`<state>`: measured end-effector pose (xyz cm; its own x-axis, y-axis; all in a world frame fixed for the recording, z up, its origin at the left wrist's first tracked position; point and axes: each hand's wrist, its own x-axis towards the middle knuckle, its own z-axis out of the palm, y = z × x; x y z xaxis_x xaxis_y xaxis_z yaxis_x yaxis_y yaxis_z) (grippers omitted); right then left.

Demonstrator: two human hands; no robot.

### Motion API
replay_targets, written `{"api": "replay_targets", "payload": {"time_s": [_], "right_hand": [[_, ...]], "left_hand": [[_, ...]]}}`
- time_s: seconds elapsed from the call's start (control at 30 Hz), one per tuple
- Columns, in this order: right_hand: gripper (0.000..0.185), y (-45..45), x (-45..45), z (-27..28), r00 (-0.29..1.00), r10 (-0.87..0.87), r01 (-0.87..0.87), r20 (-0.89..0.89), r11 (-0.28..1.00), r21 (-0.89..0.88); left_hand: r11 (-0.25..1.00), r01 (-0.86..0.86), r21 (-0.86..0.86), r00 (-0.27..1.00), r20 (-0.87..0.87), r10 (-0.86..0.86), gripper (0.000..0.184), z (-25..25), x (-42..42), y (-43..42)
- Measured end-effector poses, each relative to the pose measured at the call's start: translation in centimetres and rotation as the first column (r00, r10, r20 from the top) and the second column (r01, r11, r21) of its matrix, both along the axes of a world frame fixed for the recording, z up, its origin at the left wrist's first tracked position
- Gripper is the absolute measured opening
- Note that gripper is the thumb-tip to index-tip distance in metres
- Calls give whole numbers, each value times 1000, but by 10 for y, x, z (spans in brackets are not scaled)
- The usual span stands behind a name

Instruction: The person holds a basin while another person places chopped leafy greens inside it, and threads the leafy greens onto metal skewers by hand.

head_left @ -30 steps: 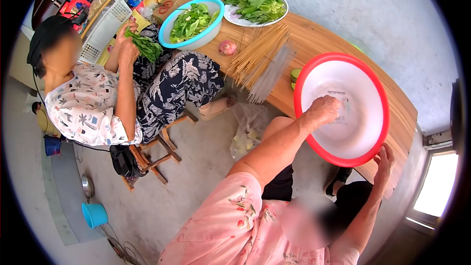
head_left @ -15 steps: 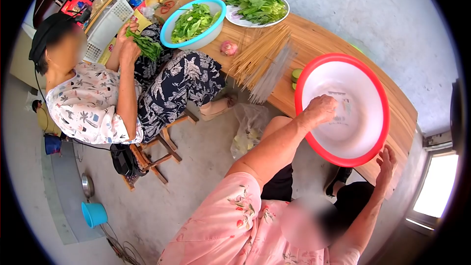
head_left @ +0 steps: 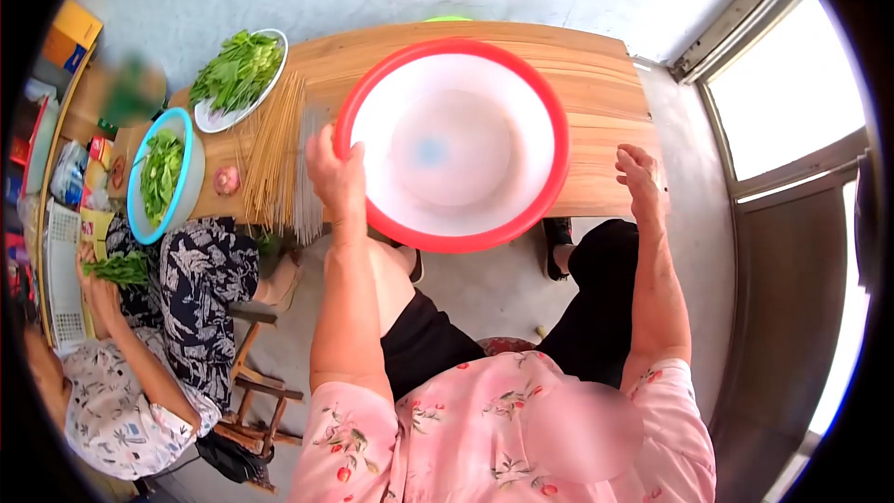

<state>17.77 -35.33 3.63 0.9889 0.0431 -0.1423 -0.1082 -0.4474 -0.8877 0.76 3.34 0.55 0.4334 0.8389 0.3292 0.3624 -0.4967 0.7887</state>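
Note:
A large white basin with a red rim is over the wooden table, its inside facing me and no food showing in it. My left hand is at the basin's left side, its thumb over the red rim and its fingers outside. Apart from the basin, my right hand is raised near the table's right end, fingers loosely bent and slightly apart, with nothing in them. Thin wooden skewers lie left of the basin, beside a clear plastic bundle that my left hand partly covers.
A plate of leafy greens, a blue-rimmed bowl of greens and a pink onion-like bulb stand on the left. A co-worker sits there holding greens, by a wooden stool. At right is a door.
The view has swung right. My left hand has moved from inside the basin to its left rim. My right hand has come away from the basin's rim.

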Motion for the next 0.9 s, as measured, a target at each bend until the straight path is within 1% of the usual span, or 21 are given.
{"api": "replay_targets", "payload": {"time_s": [0.03,0.07,0.1,0.13,0.17,0.23,0.27,0.3,0.37,0.4,0.43,0.5,0.53,0.57,0.6,0.63,0.7,0.77,0.83,0.9], "right_hand": [[44,-4,0,-1,1000,-6,6,-6,1000,-6],[42,-6,2,-2,1000,-8,8,-12,1000,-11],[42,-7,3,-3,1000,-15,15,-12,1000,-9],[41,-9,6,-4,1000,-7,6,-16,1000,-31],[40,-14,8,-4,1000,-9,7,-21,999,-54],[39,-23,15,-5,999,-37,35,-23,997,-72],[39,-28,16,-7,999,-40,38,-25,995,-89],[39,-32,17,-9,998,-53,50,-32,995,-91],[39,-34,21,-11,999,-26,20,-44,991,-131],[39,-37,18,-8,998,-37,31,-41,992,-122],[39,-37,11,-4,999,-28,25,-22,995,-93],[41,-37,8,-11,999,32,-33,-12,999,-24],[33,-32,6,-12,999,-16,16,30,1000,2],[34,-30,5,-13,1000,-9,8,17,999,37],[35,-31,4,-14,998,49,-51,34,997,61],[37,-34,6,-17,997,80,-80,22,996,30],[40,-28,3,-12,995,94,-94,11,995,-19],[42,-28,-3,-11,990,130,-130,45,991,2],[42,-27,6,-17,985,174,-174,-18,985,-6],[44,-28,17,-33,982,178,-179,-67,984,-11]], "left_hand": [[956,14,-294,997,73,8,55,-2,-2,3],[956,24,-292,997,74,-2,55,-3,-5,7],[821,156,-549,976,213,-43,58,0,-8,10],[607,302,-735,935,352,-39,60,4,-12,11],[605,317,-731,936,346,-72,65,9,-14,9],[694,192,-694,964,267,0,61,-4,-13,12],[739,149,-658,977,215,-5,52,-18,-13,21],[735,153,-661,978,208,-17,52,-19,-16,24],[522,340,-783,940,276,-199,47,-15,-22,31],[554,278,-785,960,204,-192,36,-15,-19,32],[560,279,-780,960,206,-191,36,-18,-15,28],[500,362,-787,931,331,-153,35,-21,-18,23],[503,413,-759,907,391,-155,35,-32,-20,27],[514,456,-726,882,444,-156,36,-41,-20,31],[541,433,-721,893,425,-149,37,-37,-21,28],[573,422,-702,896,417,-149,35,-43,-19,28],[566,385,-729,915,382,-131,35,-41,-11,22],[530,437,-727,887,447,-118,34,-31,-5,9],[555,434,-710,884,456,-107,34,-29,2,2],[603,417,-680,882,464,-86,32,-36,9,-3]]}}
